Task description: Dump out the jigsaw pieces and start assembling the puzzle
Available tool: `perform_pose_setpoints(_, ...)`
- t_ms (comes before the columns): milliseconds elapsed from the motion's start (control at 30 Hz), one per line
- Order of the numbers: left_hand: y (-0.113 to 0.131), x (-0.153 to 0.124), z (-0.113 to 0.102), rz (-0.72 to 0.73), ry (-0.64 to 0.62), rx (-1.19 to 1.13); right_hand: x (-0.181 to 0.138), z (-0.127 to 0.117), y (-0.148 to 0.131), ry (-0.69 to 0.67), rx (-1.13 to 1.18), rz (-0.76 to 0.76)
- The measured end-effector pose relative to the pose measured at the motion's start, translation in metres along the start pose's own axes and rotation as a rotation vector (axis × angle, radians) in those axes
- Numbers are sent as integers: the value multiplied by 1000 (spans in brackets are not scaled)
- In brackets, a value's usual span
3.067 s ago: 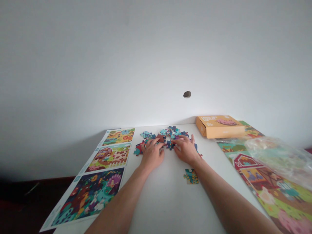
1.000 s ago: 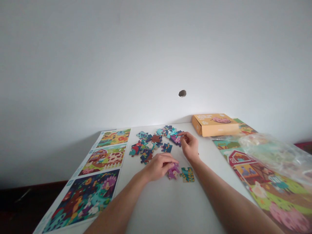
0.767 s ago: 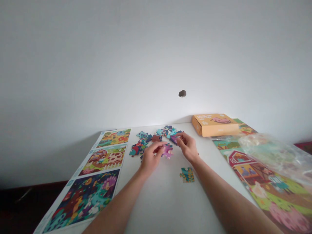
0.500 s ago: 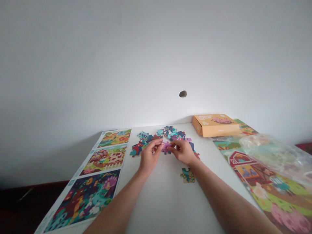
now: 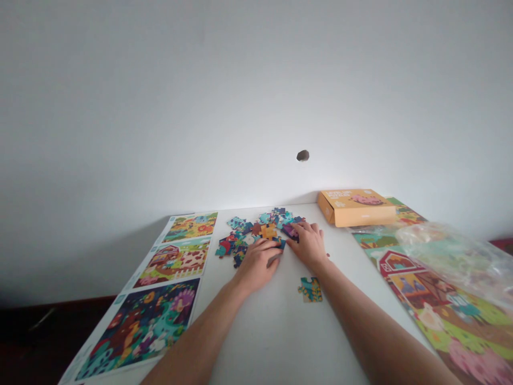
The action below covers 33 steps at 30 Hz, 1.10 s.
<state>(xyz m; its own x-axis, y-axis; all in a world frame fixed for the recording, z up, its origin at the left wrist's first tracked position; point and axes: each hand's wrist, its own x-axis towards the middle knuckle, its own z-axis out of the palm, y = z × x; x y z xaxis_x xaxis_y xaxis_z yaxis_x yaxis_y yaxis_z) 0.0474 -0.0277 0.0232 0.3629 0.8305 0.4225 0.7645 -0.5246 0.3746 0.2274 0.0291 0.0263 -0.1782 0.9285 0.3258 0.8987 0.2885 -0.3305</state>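
Observation:
A heap of loose jigsaw pieces lies on the white table near the wall. My left hand rests palm down at the heap's near edge, its fingers stretched over dark blue pieces. Just right of it, my right hand lies flat, with its fingertips on a purple piece. The two hands almost touch. Neither hand lifts a piece. A single teal and yellow piece sits alone on the table by my right forearm.
A sheet of three printed pictures lies along the left edge. At the back right stands an orange box. A large farm picture covers the right side, partly under a clear plastic bag.
A second ago my left hand held a purple piece near the lone teal piece and carried it to the heap, where both hands handled it. Now both hands lie flat on the pieces.

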Motion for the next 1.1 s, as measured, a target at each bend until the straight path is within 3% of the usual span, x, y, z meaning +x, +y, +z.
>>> perform_pose_setpoints(200, -4, 0, 3, -19, 64, -47, 2, -1, 2, -51, -10, 8)
perform_pose_setpoints(433, -6, 1, -1, -17, 155, -16, 2, 1, 0, 48, 59, -11)
perform_pose_setpoints(600, -12, 2, -8, -249, 303, 247, 0, -3, -3, 53, 54, -38)
perform_pose_setpoints(700, -13, 0, -6, -343, 283, 332, -3, -7, -8, 8, 67, -174)
perform_pose_setpoints(833, -14, -1, -1, -332, 281, 327, -8, -7, -17, -143, 74, -324)
perform_pose_setpoints(1100, -10, 1, -1, -335, 231, 158, -9, -1, -19, -173, 114, -332)
